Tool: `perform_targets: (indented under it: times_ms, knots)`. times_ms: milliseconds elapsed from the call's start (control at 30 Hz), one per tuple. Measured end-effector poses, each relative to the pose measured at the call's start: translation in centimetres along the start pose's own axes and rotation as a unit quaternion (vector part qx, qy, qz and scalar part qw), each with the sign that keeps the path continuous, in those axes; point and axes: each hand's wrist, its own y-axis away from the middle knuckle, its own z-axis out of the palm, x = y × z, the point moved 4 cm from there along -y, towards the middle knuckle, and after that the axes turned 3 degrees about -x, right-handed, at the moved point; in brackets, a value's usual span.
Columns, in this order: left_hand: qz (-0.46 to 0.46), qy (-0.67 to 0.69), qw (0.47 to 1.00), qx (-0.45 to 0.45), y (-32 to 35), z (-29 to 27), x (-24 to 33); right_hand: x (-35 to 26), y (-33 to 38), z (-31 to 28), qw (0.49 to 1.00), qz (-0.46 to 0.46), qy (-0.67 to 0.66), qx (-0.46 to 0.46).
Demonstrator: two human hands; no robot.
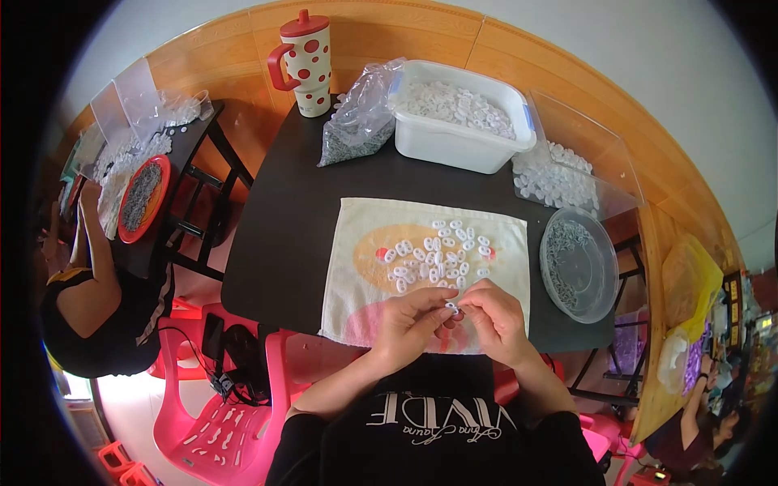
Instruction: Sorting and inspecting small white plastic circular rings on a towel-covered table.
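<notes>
My left hand (409, 324) is closed in a pinch around a small white plastic piece (451, 307) with dark holes, above the near edge of the towel. Right beside it, my right hand (496, 322) has its thumb and fingertips pressed together close to that piece. What sits between those fingertips is too small to make out. Just beyond both hands, several loose white two-holed oval pieces (436, 261) lie scattered on a cream towel (344, 235) with a yellow and pink print.
On the dark table (279, 219) stand a white tub (454, 146) of white pieces, a bag of small grey parts (356, 138), a spotted tumbler (312, 69), a clear bin (559, 174) and a round clear dish (596, 279). A pink chair (219, 429) stands left; co-workers sit at both sides.
</notes>
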Motion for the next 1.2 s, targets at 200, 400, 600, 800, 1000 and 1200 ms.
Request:
perform_targets:
  times_ms: [200,400,600,800,1000,1200]
  knots:
    - [-0.008,0.014,1.0,-0.005,0.0,0.1,0.0,-0.2,-0.1,0.0,0.999,-0.018,0.019,-0.021]
    - [-0.008,0.01,1.0,-0.006,0.1,0.2,0.2,-0.2,0.0,0.0,1.0,-0.012,0.018,-0.001]
    - [0.004,0.009,1.0,-0.001,0.1,0.3,0.2,-0.3,-0.2,0.0,0.999,-0.02,0.032,-0.006]
    - [0.057,-0.122,0.991,0.021,0.4,0.5,0.7,-0.6,-0.3,0.3,0.994,-0.043,0.097,-0.029]
    - [0.117,-0.196,0.973,0.04,0.5,0.5,1.0,0.1,0.3,0.9,0.992,0.003,0.097,-0.076]
    - [-0.002,-0.058,0.998,0.007,0.0,-0.4,-0.6,2.6,1.5,-1.1,0.988,0.134,-0.078,-0.01]
